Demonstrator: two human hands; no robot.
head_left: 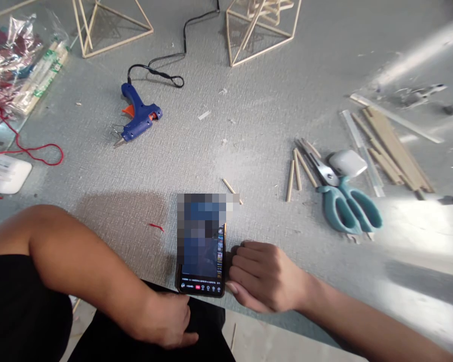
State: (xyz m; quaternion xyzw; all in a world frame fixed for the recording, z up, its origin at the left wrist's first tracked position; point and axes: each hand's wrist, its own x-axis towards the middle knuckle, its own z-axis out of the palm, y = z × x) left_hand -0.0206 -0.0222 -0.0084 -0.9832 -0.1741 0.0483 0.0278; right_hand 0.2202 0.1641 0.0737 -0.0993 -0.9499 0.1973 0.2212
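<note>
A smartphone (201, 271) with its screen lit lies at the table's near edge, the upper part of its picture blurred into blocks. Just right of it, my right hand (260, 276) rests on the table in a loose fist, thumb tucked towards the phone. My left hand (166, 319) is curled over the black cloth (109, 332) on my lap, below the phone's lower left corner. No object shows in either hand. A short wooden stick (232, 190) lies beyond the phone, and a red thread scrap (156, 227) to its left.
A blue hot glue gun (138, 115) with a black cord lies ahead. Teal-handled scissors (343, 196), a white case (348, 163) and wooden strips (396, 146) are on the right. Stick frames (117, 37) stand at the back; plastic packets (18, 65) and red yarn (41, 151) sit left.
</note>
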